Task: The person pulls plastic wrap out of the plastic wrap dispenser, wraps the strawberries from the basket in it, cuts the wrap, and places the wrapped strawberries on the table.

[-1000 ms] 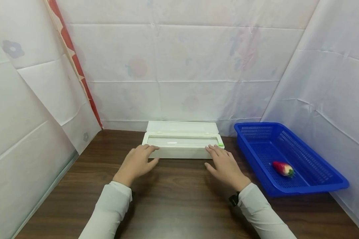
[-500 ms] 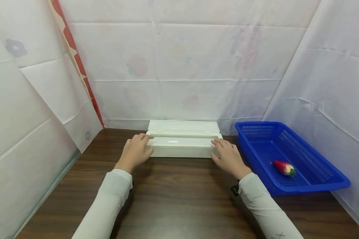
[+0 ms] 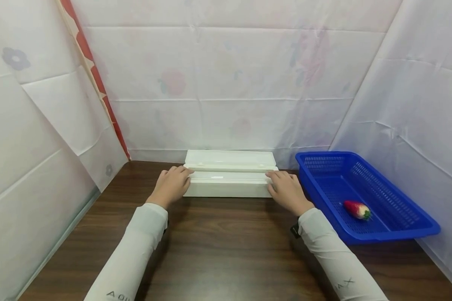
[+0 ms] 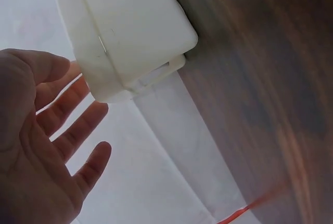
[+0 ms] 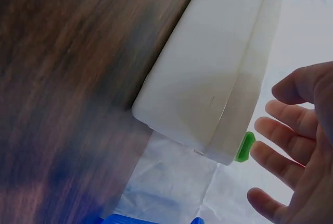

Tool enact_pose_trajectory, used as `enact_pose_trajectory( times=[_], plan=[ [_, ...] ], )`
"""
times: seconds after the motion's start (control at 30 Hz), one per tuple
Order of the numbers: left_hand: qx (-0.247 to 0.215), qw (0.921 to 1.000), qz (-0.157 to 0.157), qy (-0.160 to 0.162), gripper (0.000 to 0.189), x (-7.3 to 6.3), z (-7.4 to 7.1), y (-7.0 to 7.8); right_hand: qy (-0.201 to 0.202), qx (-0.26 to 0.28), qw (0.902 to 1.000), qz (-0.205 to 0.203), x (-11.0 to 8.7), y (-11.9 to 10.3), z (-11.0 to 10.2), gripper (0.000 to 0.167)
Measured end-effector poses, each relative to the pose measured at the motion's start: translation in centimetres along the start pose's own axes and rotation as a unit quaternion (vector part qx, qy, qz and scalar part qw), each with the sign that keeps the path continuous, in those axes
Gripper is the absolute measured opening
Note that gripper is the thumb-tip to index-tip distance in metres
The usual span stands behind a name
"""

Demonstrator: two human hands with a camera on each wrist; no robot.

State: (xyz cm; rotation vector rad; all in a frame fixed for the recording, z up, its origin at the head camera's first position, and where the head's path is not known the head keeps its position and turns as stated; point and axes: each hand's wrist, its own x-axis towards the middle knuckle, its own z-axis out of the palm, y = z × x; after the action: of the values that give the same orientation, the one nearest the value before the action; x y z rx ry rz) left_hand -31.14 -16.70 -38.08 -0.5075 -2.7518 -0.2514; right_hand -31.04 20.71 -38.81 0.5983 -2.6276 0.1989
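Note:
A long white plastic box (image 3: 227, 190), like a cling film dispenser, lies at the back of the table with its lid (image 3: 230, 158) raised behind it. My left hand (image 3: 171, 187) is at the box's left end, fingertips over the top edge. In the left wrist view its thumb and fingers are spread loosely beside the box's corner (image 4: 104, 86). At the right end is my right hand (image 3: 288, 190), fingers slightly bent and reaching over the top. In the right wrist view a green tab (image 5: 245, 147) sticks out of the box right at its fingertips.
A blue plastic basket (image 3: 395, 194) stands on the right, with a red and white radish-like item (image 3: 355, 210) in it. The brown wooden table (image 3: 226, 246) extends in front of the box. White patterned sheets (image 3: 229, 83) enclose the back and sides.
Both hands have moved apart and slightly forward, to the two ends of the box. The green tab has dropped out of sight in the head view. Basket and radish-like item are unchanged.

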Motion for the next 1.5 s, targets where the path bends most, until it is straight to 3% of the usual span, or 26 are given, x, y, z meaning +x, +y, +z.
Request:
enact_pose_trajectory(
  times=[0.47, 0.77, 1.1, 1.5],
  plan=[
    [0.021, 0.9997, 0.009, 0.000, 0.022, 1.2, -0.6, 0.1, -0.009, 0.007, 0.9999, 0.007, 0.7, 0.7, 0.1, 0.035],
    [0.026, 0.9993, -0.001, -0.028, 0.021, 1.8, -0.8, 0.2, -0.007, 0.002, 0.9999, -0.007, 1.0, 1.4, 0.0, 0.027],
    [0.053, 0.9970, -0.007, -0.056, 0.024, 1.9, -0.1, 0.5, -0.033, -0.010, 0.9991, -0.025, 1.5, 1.8, 0.0, 0.019],
    [-0.011, 0.9965, -0.044, -0.070, 0.020, 2.0, 1.2, 0.2, -0.075, -0.010, 0.9972, 0.002, 2.7, 2.2, -0.7, 0.015]
  ],
)
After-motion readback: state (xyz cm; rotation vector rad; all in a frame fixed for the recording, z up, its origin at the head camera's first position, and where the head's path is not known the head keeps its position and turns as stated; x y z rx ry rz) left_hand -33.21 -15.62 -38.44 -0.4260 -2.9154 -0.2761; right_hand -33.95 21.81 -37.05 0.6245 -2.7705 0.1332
